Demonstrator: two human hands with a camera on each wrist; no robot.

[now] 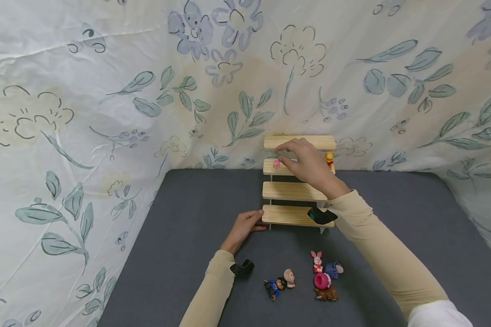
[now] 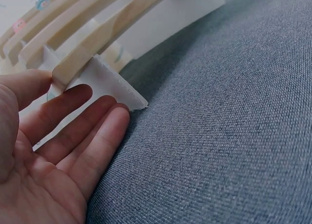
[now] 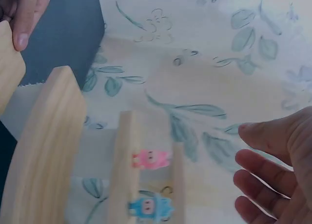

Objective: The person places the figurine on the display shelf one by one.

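Note:
A wooden tiered display shelf (image 1: 290, 214) stands at the back of the table. My left hand (image 1: 243, 226) grips the left end of its lowest board, thumb above and fingertips below, as the left wrist view shows. Over the upper boards is my right hand (image 1: 307, 165), its fingers spread and nothing between them. In the right wrist view, a pink figurine (image 3: 152, 159) and a blue figurine (image 3: 150, 208) stand side by side on the second board from the top, apart from that hand. A yellow bear figurine in red (image 1: 329, 160) occupies the same board's right end.
On the dark table before the shelf lie a piglet figurine (image 1: 317, 262), a blue donkey figurine (image 1: 333, 269), a pink round piece (image 1: 321, 280) and a brown figurine (image 1: 326, 294). Further left are a blue-clad figurine (image 1: 272, 288) and a bald-headed one (image 1: 288, 277). Floral cloth (image 1: 229, 113) hangs behind.

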